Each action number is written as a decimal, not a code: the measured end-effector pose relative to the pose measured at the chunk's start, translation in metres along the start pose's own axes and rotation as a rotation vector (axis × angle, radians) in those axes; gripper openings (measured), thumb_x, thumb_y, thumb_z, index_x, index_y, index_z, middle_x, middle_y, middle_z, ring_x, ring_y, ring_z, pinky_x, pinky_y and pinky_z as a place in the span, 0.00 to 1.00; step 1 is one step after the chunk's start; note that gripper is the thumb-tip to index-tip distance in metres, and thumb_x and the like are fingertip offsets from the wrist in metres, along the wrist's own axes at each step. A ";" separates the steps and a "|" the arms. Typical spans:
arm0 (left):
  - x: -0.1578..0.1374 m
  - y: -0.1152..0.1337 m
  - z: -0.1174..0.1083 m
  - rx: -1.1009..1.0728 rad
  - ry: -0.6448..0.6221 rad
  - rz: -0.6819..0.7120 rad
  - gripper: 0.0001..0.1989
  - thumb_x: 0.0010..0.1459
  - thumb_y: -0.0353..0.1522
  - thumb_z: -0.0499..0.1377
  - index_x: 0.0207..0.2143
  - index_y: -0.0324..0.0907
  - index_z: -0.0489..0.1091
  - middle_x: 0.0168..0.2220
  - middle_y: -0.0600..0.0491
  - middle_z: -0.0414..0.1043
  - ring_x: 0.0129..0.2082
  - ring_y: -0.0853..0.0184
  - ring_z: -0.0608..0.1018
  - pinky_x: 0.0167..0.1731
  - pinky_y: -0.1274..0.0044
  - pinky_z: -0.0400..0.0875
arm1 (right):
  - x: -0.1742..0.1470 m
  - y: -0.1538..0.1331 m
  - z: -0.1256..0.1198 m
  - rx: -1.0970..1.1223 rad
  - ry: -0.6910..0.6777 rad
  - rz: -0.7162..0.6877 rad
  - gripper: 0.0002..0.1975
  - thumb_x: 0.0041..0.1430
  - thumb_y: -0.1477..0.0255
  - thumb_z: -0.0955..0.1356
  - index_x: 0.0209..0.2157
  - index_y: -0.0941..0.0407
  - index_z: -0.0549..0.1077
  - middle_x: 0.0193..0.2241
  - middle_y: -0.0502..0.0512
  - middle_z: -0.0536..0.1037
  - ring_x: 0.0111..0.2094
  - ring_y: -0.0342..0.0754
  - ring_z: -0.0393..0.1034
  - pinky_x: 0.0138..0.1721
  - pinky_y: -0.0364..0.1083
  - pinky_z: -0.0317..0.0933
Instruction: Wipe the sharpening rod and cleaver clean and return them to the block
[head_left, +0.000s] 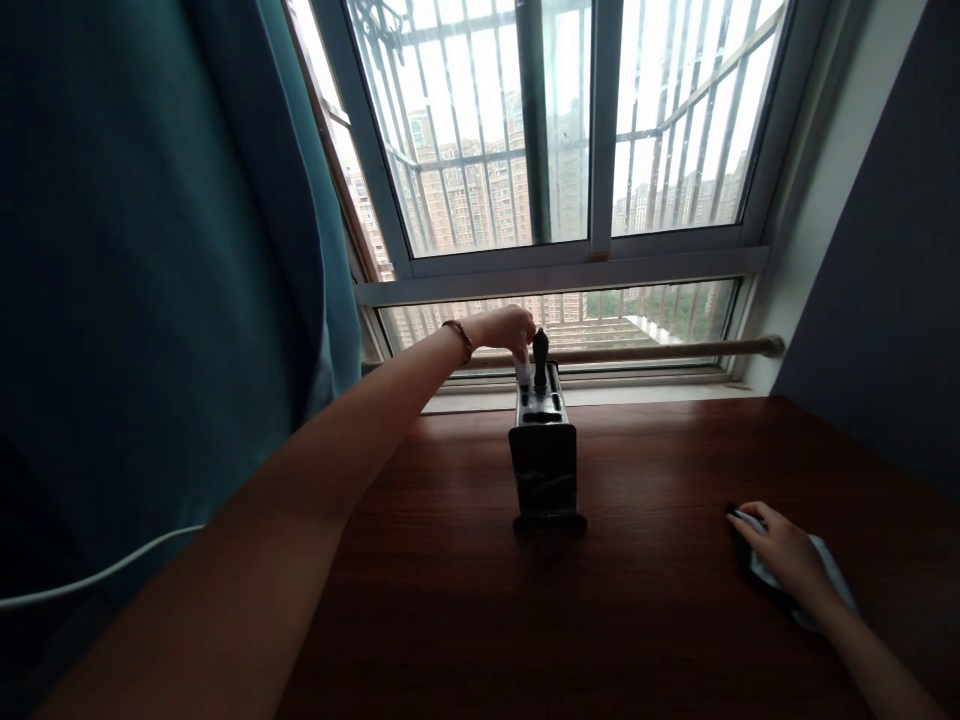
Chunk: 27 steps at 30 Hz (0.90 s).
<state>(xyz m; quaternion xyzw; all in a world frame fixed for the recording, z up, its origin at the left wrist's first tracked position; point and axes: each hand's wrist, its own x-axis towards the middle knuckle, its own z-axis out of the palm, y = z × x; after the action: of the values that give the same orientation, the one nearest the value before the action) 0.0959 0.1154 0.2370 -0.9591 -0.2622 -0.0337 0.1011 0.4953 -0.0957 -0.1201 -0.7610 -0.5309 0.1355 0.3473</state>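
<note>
A black knife block (544,470) stands upright on the brown wooden table, with slots along its top. One black-handled knife (541,355) sticks up out of it. At the block's far left corner, my left hand (508,328) has its fingers closed on a whitish handle-like piece (523,372) that reaches down to the top; its lower end is hidden. Off to the right, my right hand (787,555) curls over a flat light-grey and dark object (832,570) lying on the table. The hand covers much of that object, so its kind is unclear.
The wooden table (450,600) runs up to the window sill (660,393). A horizontal pipe (675,350) crosses in front of the barred window. On the left hang blue curtains (187,250), with a white cable (112,572) below. A dark wall (885,300) bounds the right side.
</note>
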 end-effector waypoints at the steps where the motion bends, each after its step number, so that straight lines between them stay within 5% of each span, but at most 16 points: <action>1: 0.000 -0.001 0.001 0.002 0.010 -0.003 0.13 0.38 0.29 0.66 0.31 0.35 0.75 0.31 0.49 0.73 0.29 0.70 0.71 0.31 0.80 0.62 | 0.000 -0.001 0.000 -0.003 -0.002 0.005 0.21 0.49 0.51 0.61 0.35 0.54 0.66 0.35 0.54 0.71 0.36 0.52 0.66 0.39 0.47 0.55; 9: 0.000 -0.005 0.006 -0.043 0.005 -0.123 0.31 0.37 0.36 0.67 0.47 0.39 0.69 0.36 0.51 0.73 0.34 0.66 0.73 0.34 0.78 0.64 | 0.000 -0.002 0.000 -0.008 0.011 -0.005 0.20 0.50 0.52 0.61 0.34 0.54 0.67 0.35 0.54 0.72 0.36 0.52 0.66 0.39 0.47 0.55; 14: -0.007 -0.006 0.006 -0.118 0.127 -0.088 0.45 0.37 0.38 0.68 0.58 0.42 0.56 0.53 0.44 0.64 0.51 0.57 0.67 0.50 0.70 0.60 | 0.001 0.001 0.002 -0.008 0.023 -0.023 0.20 0.50 0.52 0.61 0.34 0.54 0.67 0.35 0.54 0.72 0.36 0.52 0.66 0.39 0.48 0.55; 21: -0.035 0.013 0.043 -0.331 0.678 -0.317 0.52 0.38 0.40 0.68 0.62 0.39 0.45 0.59 0.36 0.50 0.59 0.51 0.56 0.55 0.62 0.53 | 0.000 -0.001 0.003 -0.002 0.038 -0.045 0.19 0.50 0.54 0.62 0.34 0.55 0.68 0.35 0.55 0.73 0.37 0.53 0.67 0.39 0.49 0.56; 24: -0.057 0.040 0.072 -0.526 0.910 -0.494 0.45 0.43 0.39 0.65 0.60 0.42 0.47 0.58 0.37 0.52 0.56 0.54 0.61 0.50 0.64 0.61 | -0.004 -0.015 -0.002 0.062 0.053 -0.024 0.19 0.47 0.53 0.64 0.32 0.55 0.69 0.33 0.55 0.73 0.36 0.54 0.68 0.39 0.50 0.57; 27: -0.087 0.088 0.099 -0.649 1.155 -0.672 0.29 0.52 0.36 0.58 0.55 0.42 0.54 0.55 0.42 0.59 0.53 0.60 0.66 0.47 0.68 0.65 | -0.012 -0.042 -0.010 0.470 0.018 0.073 0.23 0.45 0.53 0.66 0.38 0.56 0.69 0.35 0.57 0.74 0.36 0.55 0.69 0.35 0.48 0.61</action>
<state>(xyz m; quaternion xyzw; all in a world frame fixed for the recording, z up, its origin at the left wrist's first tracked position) 0.0665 0.0192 0.1142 -0.6385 -0.4234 -0.6375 -0.0816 0.4666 -0.1024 -0.0863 -0.6793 -0.4536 0.2611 0.5144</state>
